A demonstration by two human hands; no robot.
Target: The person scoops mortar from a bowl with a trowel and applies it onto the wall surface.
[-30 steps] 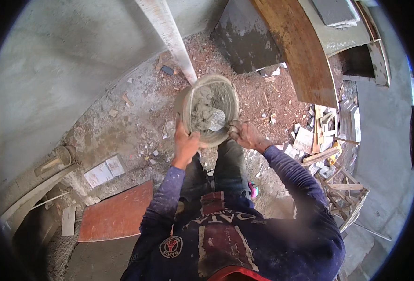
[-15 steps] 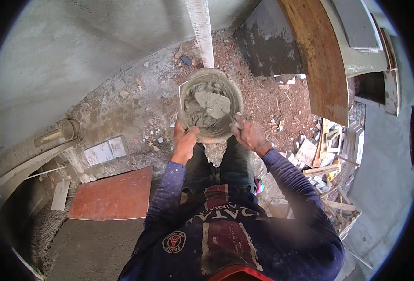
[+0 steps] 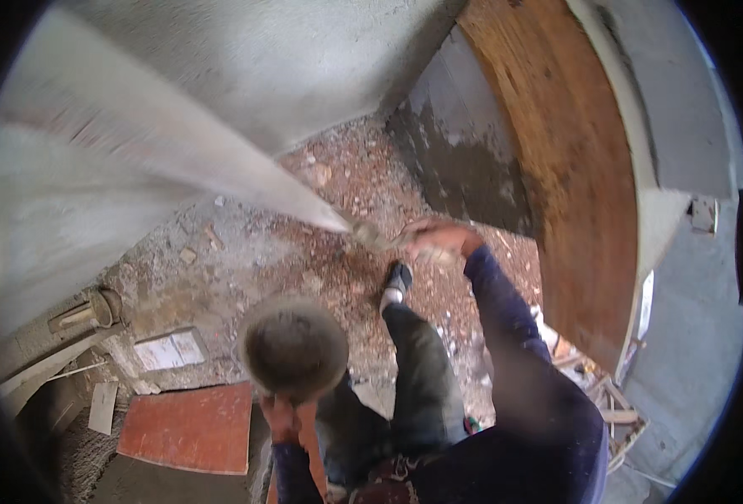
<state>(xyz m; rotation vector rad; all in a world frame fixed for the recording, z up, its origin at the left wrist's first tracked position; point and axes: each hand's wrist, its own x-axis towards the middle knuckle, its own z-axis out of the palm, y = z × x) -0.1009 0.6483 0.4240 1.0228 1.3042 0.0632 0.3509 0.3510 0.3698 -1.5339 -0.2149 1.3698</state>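
Note:
My left hand [image 3: 280,418] grips the near side of a round, mortar-caked bucket [image 3: 293,346]. It is held low at the left, by my left leg; motion smears what lies inside. My right hand [image 3: 445,238] is stretched forward, its fingers closed round the handle of a trowel. The trowel's greyish blade [image 3: 373,236] is blurred and points left, close to the lower end of a long pale board [image 3: 245,172]. Whether blade and board touch, I cannot tell. The board slants down from the upper left.
A large brown wooden panel [image 3: 560,160] stands at the right. Rubble and reddish grit cover the floor [image 3: 329,277] around my foot [image 3: 397,281]. An orange-red sheet [image 3: 188,427] lies at the lower left, near white tiles [image 3: 170,349]. Scrap wood [image 3: 619,416] is piled at the lower right.
The bucket has moved down and left in my left hand. My right hand has lifted the trowel out of the bucket and reached forward. The view has shifted; the pale board now slants.

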